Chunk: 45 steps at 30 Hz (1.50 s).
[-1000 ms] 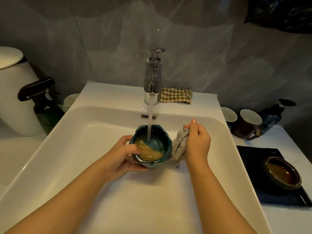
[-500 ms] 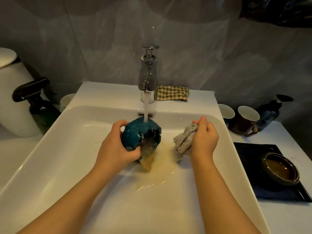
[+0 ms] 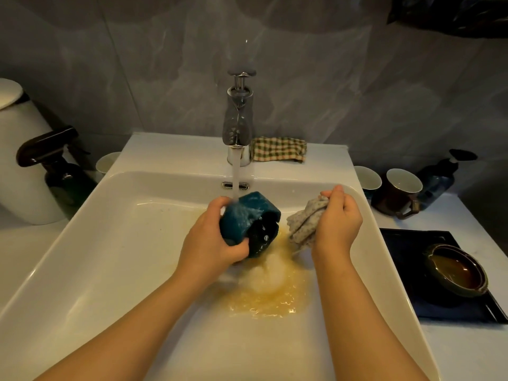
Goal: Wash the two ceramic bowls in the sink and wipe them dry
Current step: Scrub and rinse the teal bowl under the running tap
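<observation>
Teal bowl (image 3: 248, 217) tipped over sink (image 3: 115, 243) – olive bowl (image 3: 456, 273) upright

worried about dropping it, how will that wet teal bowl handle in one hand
Probably slippery: tap water runs over the teal bowl gripped by the left hand. Likely rigid and breakable, being glazed ceramic above a hard sink. Tipped sideways, it may roll.

The white bin (image 3: 22, 166) is cut by the left edge. The sink (image 3: 82, 243) hides half a cup (image 3: 105, 162) behind it.

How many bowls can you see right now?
2. A teal bowl tipped in the left hand over the sink; a dark bowl on the black tray right of it. None seems hidden.
</observation>
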{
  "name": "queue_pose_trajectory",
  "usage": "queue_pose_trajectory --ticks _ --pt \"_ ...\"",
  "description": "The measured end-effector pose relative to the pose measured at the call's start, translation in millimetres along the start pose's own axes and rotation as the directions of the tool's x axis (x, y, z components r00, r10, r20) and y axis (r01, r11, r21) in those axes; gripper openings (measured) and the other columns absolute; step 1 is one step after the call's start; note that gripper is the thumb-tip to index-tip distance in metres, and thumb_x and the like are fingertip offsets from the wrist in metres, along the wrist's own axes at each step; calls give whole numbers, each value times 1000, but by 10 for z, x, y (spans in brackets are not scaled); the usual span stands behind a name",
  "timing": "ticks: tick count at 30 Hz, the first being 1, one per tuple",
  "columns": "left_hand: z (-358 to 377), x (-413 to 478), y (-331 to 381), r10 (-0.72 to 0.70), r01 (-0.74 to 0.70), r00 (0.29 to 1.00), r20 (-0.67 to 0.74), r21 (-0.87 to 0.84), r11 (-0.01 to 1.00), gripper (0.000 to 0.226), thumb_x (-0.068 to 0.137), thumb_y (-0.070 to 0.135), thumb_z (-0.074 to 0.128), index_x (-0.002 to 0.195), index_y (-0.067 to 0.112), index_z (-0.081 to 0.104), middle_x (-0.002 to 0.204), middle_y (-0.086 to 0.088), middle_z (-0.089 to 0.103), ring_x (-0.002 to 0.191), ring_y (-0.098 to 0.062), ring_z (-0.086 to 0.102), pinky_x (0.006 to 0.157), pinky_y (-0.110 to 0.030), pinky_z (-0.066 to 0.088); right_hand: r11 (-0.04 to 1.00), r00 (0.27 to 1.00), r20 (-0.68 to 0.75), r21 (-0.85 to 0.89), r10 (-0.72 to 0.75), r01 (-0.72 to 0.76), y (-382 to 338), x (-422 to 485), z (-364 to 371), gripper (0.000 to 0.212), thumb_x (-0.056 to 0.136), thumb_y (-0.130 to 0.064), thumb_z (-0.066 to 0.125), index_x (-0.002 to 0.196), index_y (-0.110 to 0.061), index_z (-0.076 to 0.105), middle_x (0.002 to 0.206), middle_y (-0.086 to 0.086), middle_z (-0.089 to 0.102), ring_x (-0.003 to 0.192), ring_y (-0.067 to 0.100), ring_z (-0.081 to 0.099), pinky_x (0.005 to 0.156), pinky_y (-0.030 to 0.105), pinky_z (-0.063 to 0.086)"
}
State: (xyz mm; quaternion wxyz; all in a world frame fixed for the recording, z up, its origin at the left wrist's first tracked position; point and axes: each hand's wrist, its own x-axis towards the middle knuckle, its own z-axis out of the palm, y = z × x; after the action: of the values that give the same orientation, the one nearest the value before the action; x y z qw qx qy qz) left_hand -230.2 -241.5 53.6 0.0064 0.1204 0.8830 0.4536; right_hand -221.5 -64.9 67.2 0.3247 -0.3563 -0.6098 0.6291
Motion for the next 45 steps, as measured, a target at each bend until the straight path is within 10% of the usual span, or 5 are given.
queue_pose_trajectory --ticks 13,25,30,37,45 --pt "-223 64 -107 -451 768 609 653 -628 128 23 86 27 47 102 13 55 86 -14 68 73 -29 70 49 -28 56 998 998 28 17 52 -53 40 14 29 28 96 -33 45 76 -21 61 80 -4 62 79 11 59 72 25 47" --pt "-306 118 25 -290 317 944 158 -189 930 39 77 14 69 107 27 48 86 -7 64 78 -22 66 57 -34 58 984 979 139 71 150 -161 69 -50 112 9 86 -12 57 94 -16 57 88 -2 58 83 13 55 74 27 46" --pt "-135 252 117 -263 280 959 103 -247 928 38 82 17 60 112 33 44 97 1 58 87 -21 62 67 -40 59 982 979 132 88 157 -169 62 -46 111 8 86 -13 57 94 -16 58 88 -1 58 83 13 56 68 24 46" --pt "-216 175 11 -463 660 727 507 -703 266 18 89 19 40 98 13 55 91 -14 65 78 -28 66 50 -39 57 981 980 116 85 163 -173 63 -15 100 8 87 -13 56 95 -15 58 88 -1 58 80 10 56 65 23 45" --pt "-167 157 -23 -460 706 708 536 -527 473 22 90 21 40 103 14 57 99 -16 66 86 -31 66 72 -47 58 982 981 118 87 154 -165 61 -22 79 8 86 -12 56 94 -15 58 85 -1 58 79 11 56 71 27 48"
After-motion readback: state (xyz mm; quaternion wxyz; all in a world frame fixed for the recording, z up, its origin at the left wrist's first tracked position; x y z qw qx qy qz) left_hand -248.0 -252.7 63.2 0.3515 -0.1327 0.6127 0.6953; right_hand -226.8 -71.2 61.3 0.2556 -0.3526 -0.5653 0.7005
